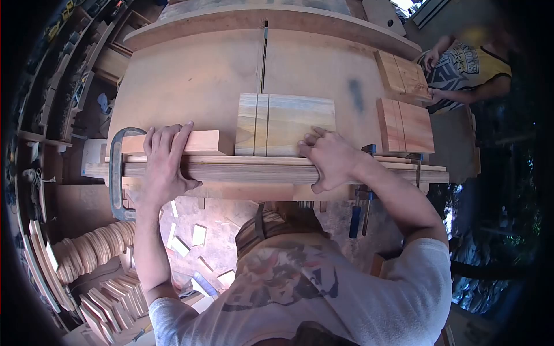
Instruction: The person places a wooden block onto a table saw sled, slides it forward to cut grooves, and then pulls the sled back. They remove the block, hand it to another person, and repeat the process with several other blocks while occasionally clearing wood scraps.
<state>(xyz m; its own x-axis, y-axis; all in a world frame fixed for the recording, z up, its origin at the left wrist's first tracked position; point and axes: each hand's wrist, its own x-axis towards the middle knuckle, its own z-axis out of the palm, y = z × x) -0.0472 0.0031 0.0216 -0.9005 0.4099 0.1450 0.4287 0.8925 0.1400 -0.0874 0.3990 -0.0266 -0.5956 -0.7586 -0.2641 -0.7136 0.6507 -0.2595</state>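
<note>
My left hand reaches over the layered wooden fence, its fingers wrapped round a reddish wood block lying behind it. A flat wooden board with two dark lines across it rests against the fence's far side. My right hand has its curled fingers on this board's near right corner and its thumb on the near side of the fence. Beyond the board, a dark slot runs through the wooden table. A grey clamp grips the fence's left end.
Two stacks of blocks, one farther and one nearer, sit at the table's right side. A co-worker stands there, hands at the farther stack. Bar clamps hang at the fence's right. Offcuts litter the floor.
</note>
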